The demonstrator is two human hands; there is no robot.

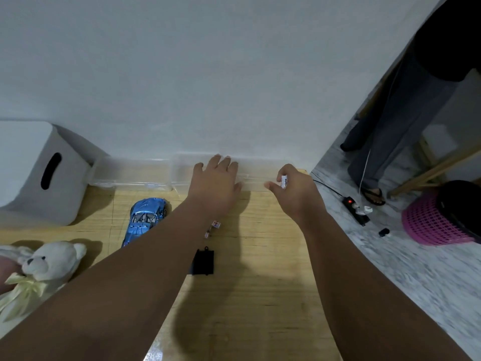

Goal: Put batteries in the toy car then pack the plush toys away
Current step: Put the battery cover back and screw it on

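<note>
Head view, near to far. Table (260, 295): pale wood grain, smooth, glossy at the near edge. Plush bear (44, 267): cream, fuzzy, pale yellow satin bow, lying at the left edge of the table. Battery cover (204, 261): flat black rectangle with a small tab, lying just beside the left forearm. Two batteries (212, 228): small cylinders with white, red and blue print, lying loose beyond the cover. Toy car (145, 220): metallic blue, shiny, streamlined, resting on the table left of the forearm, partly hidden by it. Left hand (216, 181): palm down, fingers spread and released, laid on the clear box (182, 170), a transparent rectangular plastic container against the wall. A second clear box (130, 173) sits just beside it to the left. Right hand (291, 188): fingers pinched round a battery (284, 182), white-labelled, at the clear box's right end. Storage bin (39, 173): grey, rounded corners, slot handle, far left. Off the table, right: marbled floor (416, 282), black power strip (355, 211) with a red light, pink lattice basket (434, 222), and a standing person's legs (385, 142) in dark trousers.
</note>
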